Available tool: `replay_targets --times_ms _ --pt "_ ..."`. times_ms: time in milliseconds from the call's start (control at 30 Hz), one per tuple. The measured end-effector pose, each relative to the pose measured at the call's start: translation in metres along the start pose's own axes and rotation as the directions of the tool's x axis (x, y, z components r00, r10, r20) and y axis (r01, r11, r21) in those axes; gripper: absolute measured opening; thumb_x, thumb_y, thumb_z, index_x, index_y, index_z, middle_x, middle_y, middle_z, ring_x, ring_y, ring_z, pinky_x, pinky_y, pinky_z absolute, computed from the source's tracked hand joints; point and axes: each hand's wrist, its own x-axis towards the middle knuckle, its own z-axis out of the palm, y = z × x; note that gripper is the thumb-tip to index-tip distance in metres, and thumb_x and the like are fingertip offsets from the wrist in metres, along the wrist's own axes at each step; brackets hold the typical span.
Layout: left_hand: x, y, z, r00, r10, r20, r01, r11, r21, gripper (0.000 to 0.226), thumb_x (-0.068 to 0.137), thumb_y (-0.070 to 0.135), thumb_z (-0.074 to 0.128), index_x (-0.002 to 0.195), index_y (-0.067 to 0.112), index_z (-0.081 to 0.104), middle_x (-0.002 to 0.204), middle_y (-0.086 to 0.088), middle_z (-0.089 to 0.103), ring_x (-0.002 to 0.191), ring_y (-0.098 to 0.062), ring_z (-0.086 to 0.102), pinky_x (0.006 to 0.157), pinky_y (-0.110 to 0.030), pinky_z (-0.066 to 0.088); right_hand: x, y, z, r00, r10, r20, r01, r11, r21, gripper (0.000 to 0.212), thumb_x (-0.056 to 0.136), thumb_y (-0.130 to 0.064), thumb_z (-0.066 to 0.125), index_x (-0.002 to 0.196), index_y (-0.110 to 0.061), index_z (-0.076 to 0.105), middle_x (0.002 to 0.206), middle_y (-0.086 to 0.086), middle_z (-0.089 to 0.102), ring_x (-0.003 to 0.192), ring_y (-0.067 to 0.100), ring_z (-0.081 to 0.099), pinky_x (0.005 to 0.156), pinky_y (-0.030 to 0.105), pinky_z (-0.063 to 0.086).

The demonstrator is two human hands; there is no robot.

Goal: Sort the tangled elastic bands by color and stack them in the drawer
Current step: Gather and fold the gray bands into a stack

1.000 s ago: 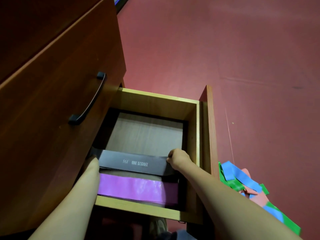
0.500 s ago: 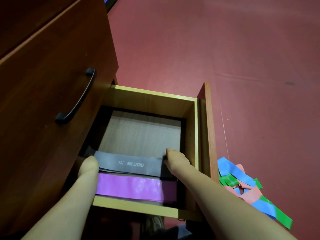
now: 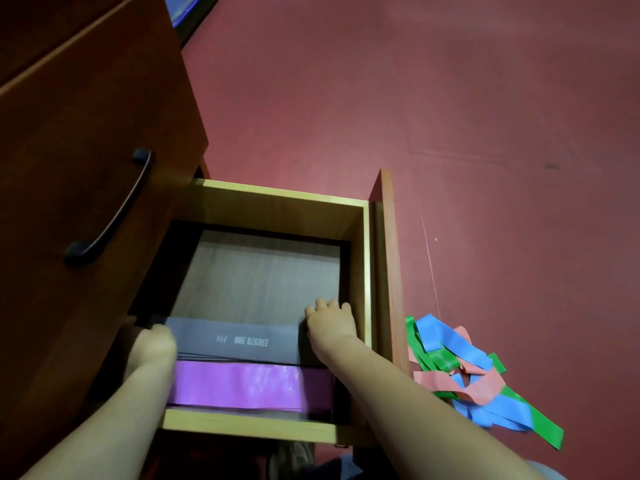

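Right hand (image 3: 330, 322) moved forward, one grey band (image 3: 239, 337), one purple band (image 3: 249, 386)

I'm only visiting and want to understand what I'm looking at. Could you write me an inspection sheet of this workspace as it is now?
Surface: open wooden drawer; the far part of its bottom is bare.
Job's things: grey band printed ONE DEGREE lies flat across the drawer on dark layers. The purple band lies beside it, nearer the person. A tangled pile of blue, green and pink bands lies on the floor to the right of the drawer.
Clutter: nothing seen.
Hands: left hand at the grey band's left end, fingers hidden; right hand at its right end, fingers extended.
Cables: nothing seen.
Surroundings: red floor; closed drawer above with a dark handle.
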Motion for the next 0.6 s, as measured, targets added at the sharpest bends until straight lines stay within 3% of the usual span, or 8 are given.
replay_targets --times_ms 67,133,200,267,300,367,433,600 --pt "-0.016 0.014 0.002 0.998 0.042 0.035 -0.043 0.998 0.035 0.04 0.09 0.006 0.041 0.129 -0.002 0.04 0.132 -0.032 0.044 0.121 -0.047 0.041 0.102 -0.048 0.033 -0.004 -0.002 -0.01 0.998 -0.042 -0.037 0.038 0.994 -0.102 0.05 0.086 -0.016 0.053 0.131 -0.005 0.035 0.136 0.018 0.038 0.127 0.038 0.034 0.11 0.053 0.019" --pt "-0.033 0.032 0.006 0.964 0.26 0.056 -0.26 0.966 -0.001 0.034 0.086 0.001 0.047 0.12 -0.002 0.049 0.123 -0.031 0.051 0.117 -0.045 0.046 0.098 -0.045 0.035 -0.011 -0.006 -0.027 0.987 -0.154 -0.053 0.137 0.961 -0.239 0.05 0.087 -0.017 0.051 0.133 -0.004 0.035 0.138 0.019 0.038 0.13 0.039 0.03 0.111 0.059 0.011" --pt "-0.05 0.049 0.014 0.896 0.434 0.093 -0.422 0.898 -0.121 0.025 0.082 -0.004 0.05 0.107 -0.004 0.056 0.111 -0.028 0.058 0.11 -0.041 0.051 0.093 -0.04 0.037 -0.026 -0.008 -0.049 0.964 -0.263 -0.042 0.229 0.899 -0.374 0.05 0.088 -0.019 0.051 0.133 -0.005 0.037 0.138 0.018 0.04 0.132 0.038 0.029 0.112 0.062 0.006" --pt "-0.074 0.07 0.019 0.841 0.524 0.137 -0.475 0.836 -0.275 0.018 0.084 -0.004 0.049 0.099 -0.001 0.059 0.099 -0.018 0.061 0.1 -0.033 0.056 0.084 -0.029 0.041 -0.043 -0.004 -0.07 0.933 -0.335 -0.133 0.261 0.882 -0.392 0.044 0.088 -0.02 0.051 0.128 -0.005 0.044 0.132 0.017 0.047 0.13 0.036 0.033 0.112 0.061 0.008" --pt "-0.089 0.082 0.019 0.818 0.557 0.141 -0.486 0.802 -0.348 0.017 0.085 -0.003 0.048 0.096 0.002 0.059 0.094 -0.011 0.06 0.095 -0.029 0.056 0.079 -0.02 0.041 -0.053 0.001 -0.079 0.896 -0.366 -0.252 0.264 0.894 -0.361 0.038 0.086 -0.02 0.053 0.121 -0.006 0.051 0.124 0.015 0.055 0.125 0.034 0.04 0.112 0.059 0.014" --pt "-0.126 0.104 0.019 0.757 0.634 0.157 -0.505 0.721 -0.475 0.017 0.086 -0.002 0.047 0.092 0.01 0.058 0.087 0.0 0.058 0.087 -0.013 0.056 0.07 -0.001 0.038 -0.071 0.023 -0.092 0.726 -0.362 -0.585 0.229 0.929 -0.29 0.021 0.076 -0.019 0.056 0.093 -0.012 0.064 0.094 0.008 0.067 0.102 0.028 0.059 0.103 0.049 0.037" --pt "-0.164 0.123 0.018 0.695 0.702 0.155 -0.519 0.639 -0.568 0.019 0.086 -0.002 0.048 0.087 0.015 0.056 0.081 0.01 0.057 0.078 0.006 0.054 0.068 0.001 0.037 -0.086 0.057 -0.094 0.595 -0.264 -0.759 0.21 0.963 -0.17 0.018 0.071 -0.021 0.048 0.078 -0.016 0.063 0.078 0.004 0.066 0.087 0.027 0.063 0.092 0.041 0.039" --pt "-0.248 0.152 0.04 0.555 0.807 0.201 -0.466 0.502 -0.729 0.029 0.081 -0.003 0.046 0.075 0.025 0.054 0.077 0.012 0.056 0.071 0.011 0.052 0.069 -0.004 0.038 -0.125 0.158 -0.068 0.708 0.021 -0.706 0.037 0.997 0.067 0.026 0.073 -0.025 0.04 0.077 -0.015 0.063 0.074 0.005 0.065 0.08 0.029 0.065 0.075 0.033 0.032"
